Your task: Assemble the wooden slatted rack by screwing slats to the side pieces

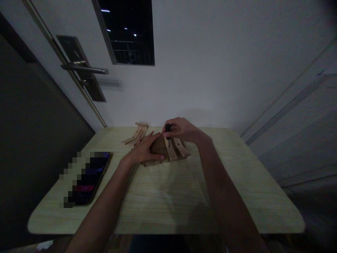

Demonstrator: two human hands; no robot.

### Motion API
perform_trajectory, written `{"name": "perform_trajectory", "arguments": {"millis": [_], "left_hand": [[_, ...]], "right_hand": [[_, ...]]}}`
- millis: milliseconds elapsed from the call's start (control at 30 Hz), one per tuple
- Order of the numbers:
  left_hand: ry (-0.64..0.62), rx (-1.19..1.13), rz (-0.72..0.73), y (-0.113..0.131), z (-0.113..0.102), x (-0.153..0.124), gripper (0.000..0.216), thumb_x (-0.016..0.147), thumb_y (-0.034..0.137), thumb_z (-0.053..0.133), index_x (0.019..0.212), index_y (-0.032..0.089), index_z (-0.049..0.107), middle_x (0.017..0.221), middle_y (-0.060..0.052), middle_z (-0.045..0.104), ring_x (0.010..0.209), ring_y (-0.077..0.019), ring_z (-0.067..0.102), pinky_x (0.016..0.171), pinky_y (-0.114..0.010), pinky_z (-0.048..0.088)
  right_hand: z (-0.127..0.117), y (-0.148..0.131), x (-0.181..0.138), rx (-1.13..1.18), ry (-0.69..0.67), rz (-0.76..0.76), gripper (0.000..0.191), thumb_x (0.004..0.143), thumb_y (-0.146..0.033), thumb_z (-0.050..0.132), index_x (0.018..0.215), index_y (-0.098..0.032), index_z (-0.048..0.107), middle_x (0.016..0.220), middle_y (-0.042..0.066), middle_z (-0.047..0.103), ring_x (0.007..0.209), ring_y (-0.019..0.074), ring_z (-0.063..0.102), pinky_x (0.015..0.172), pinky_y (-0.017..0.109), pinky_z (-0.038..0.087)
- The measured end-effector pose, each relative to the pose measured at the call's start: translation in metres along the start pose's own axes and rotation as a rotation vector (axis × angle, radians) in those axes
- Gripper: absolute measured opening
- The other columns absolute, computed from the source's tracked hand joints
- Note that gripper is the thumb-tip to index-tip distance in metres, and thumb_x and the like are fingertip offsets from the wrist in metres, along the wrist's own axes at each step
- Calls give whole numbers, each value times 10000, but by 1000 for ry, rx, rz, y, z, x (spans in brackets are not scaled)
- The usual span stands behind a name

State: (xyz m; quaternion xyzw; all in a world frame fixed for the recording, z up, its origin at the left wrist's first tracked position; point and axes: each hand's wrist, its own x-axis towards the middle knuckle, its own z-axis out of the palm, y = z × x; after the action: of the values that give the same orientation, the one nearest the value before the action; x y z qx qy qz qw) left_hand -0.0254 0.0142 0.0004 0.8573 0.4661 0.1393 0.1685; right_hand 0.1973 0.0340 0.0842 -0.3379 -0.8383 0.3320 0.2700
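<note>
A brown wooden piece (158, 147) lies on the table, with pale curved wooden strips across its right part. My left hand (143, 150) rests spread on its left side, fingers apart, steadying contact with the wood. In my right hand (181, 129) is a short screwdriver with a black handle (168, 128), held upright. Its tip points down at a hole in one pale strip (171, 151); whether it sits in a screw is too small to tell. A second strip (181, 147) lies just right of it. Loose pale curved strips (139, 133) lie beyond my left hand.
A phone (91, 179), partly pixelated, lies at the left of the light wood-grain table (158, 203). Behind the table's far edge stands a white door (205, 70) with a metal handle (86, 69) and a dark window (129, 31).
</note>
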Motion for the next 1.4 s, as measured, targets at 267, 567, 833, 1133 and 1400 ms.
{"name": "perform_trajectory", "arguments": {"millis": [267, 567, 833, 1133, 1400], "left_hand": [[126, 82, -37, 18, 5, 1, 582, 928, 637, 461, 1429, 341, 456, 1514, -69, 477, 1435, -359, 374, 1162, -716, 38], [211, 147, -19, 23, 15, 2, 684, 875, 671, 532, 1442, 297, 450, 1469, -116, 509, 1363, -381, 449, 1111, -716, 199], [240, 106, 115, 11, 18, 1, 712, 834, 676, 594, 1407, 264, 502, 1435, -144, 541, 1319, -389, 494, 1095, -681, 244], [232, 90, 121, 12, 16, 2, 693, 820, 689, 606, 1390, 307, 515, 1443, -124, 535, 1299, -373, 513, 1083, -670, 263], [181, 18, 167, 9, 10, 2, 677, 801, 672, 644, 1345, 276, 569, 1423, -113, 554, 1298, -352, 513, 1094, -600, 315]], "right_hand": [[19, 26, -20, 214, 173, -106, 285, 920, -314, 595, 1184, -208, 576, 992, 50, 681, 913, 147, 676, 842, 290, 539], [25, 34, -24, 258, 93, -218, 446, 992, -280, 463, 1435, -256, 415, 1335, 104, 592, 1233, 191, 585, 1060, 393, 482], [35, 32, -34, 209, 270, -168, 342, 946, -227, 575, 1285, -268, 569, 1191, 60, 686, 973, 140, 708, 831, 274, 599], [47, 41, -27, 24, 442, -188, 340, 836, -336, 724, 1165, -274, 663, 1001, 26, 707, 825, 130, 676, 662, 235, 596], [48, 45, -32, 2, 358, -251, 413, 916, -274, 582, 1322, -309, 517, 1113, 48, 675, 801, 141, 666, 691, 284, 589]]}}
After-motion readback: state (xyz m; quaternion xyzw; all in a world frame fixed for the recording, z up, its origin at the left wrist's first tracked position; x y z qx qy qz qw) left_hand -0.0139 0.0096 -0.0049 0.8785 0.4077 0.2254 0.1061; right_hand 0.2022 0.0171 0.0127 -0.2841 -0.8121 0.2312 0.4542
